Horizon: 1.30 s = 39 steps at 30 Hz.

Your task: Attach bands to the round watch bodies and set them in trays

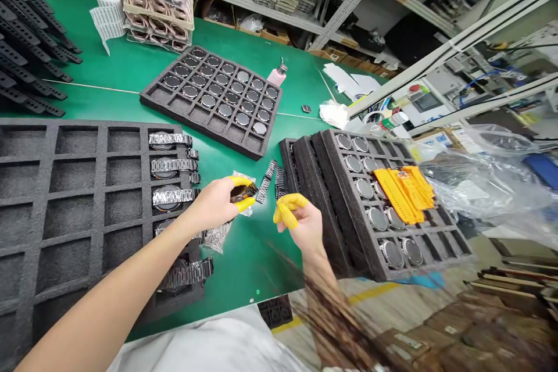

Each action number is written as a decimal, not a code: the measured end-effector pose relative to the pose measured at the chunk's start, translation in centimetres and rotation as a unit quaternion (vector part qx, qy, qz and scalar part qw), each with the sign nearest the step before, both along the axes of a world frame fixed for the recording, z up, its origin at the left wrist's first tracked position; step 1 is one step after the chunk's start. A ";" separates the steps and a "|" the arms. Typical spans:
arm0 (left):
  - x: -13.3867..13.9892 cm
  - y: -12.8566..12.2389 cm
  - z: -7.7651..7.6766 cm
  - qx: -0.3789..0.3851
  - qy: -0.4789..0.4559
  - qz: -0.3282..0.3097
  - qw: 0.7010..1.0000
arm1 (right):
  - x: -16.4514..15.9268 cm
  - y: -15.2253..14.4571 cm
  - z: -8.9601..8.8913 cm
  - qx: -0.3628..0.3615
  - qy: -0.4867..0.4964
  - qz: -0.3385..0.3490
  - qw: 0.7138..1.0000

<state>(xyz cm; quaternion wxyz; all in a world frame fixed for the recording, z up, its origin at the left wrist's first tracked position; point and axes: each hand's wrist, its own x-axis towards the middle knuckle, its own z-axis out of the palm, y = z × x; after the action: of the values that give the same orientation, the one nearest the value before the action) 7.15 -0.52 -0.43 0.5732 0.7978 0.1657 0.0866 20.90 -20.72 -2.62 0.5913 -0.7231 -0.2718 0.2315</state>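
Note:
My left hand [215,203], yellow finger cots on thumb and forefinger, grips a dark round watch case [244,192] seen nearly edge-on. To its right, on the green table, lies a black metal-link watch strap [267,181], with another dark link strap [281,180] beside it. My right hand [303,224] hovers just below these straps, its yellow-capped fingertips pinched together; whatever they hold is too small to make out. Beneath my left hand rests a clear bag of small metal pins [217,237]. Another clear bag [246,210] is partly hidden behind the watch case.
At left, a foam tray [99,186] holds watches with metal straps in one column. A second foam tray [204,116] of watch faces lies behind. Stacked trays [325,186] at right carry watch faces and orange straps [405,195]. A small pink bottle [276,77] stands farther back.

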 end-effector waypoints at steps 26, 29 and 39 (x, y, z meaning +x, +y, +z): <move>-0.1 0.2 2.0 -0.066 0.064 0.059 0.994 | -1.2 6.8 -5.4 0.109 -0.247 -0.037 0.962; 0.0 0.4 2.2 -0.117 0.058 0.048 0.990 | -0.9 6.9 -4.9 0.165 -0.187 0.022 0.968; -0.3 0.2 3.0 -0.149 0.079 -0.019 0.986 | -0.7 7.6 -4.3 0.252 0.042 0.146 0.956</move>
<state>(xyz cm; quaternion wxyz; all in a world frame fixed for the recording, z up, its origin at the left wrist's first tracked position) 6.86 -0.32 2.54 0.6723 0.7109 0.2060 -0.0134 20.15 -13.08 -6.95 0.7252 -0.4924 -0.3990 0.2692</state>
